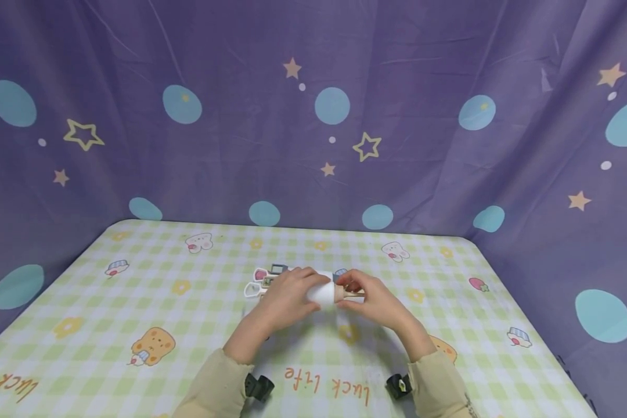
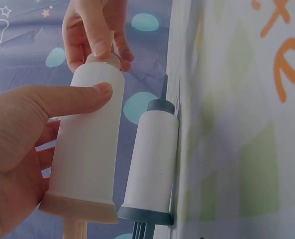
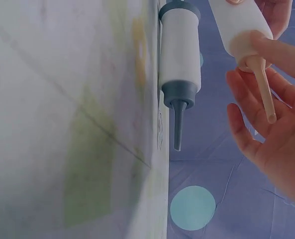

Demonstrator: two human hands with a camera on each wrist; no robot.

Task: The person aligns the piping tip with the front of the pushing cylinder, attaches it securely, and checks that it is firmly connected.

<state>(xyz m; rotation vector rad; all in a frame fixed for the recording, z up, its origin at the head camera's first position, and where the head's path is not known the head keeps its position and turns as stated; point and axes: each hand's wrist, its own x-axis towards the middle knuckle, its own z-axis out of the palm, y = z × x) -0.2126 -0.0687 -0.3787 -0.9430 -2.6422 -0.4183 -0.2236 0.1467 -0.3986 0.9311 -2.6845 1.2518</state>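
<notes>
A white-barrelled plastic syringe with a beige end cap, collar and nozzle is held raised between both hands. My left hand grips the barrel, its thumb lying along the white side in the left wrist view. At the other end my right hand holds the beige collar with thumb and fingers. The long beige nozzle points out past the right thumb. Beyond it, a second syringe, white with blue-grey ends, lies on the table, touched by neither hand.
Several loop-shaped handle ends in white, pinkish and blue-grey show just left of the left hand, partly hidden by it. A green-and-white checked cloth covers the table. Behind it hangs a purple curtain with stars and blue ovals.
</notes>
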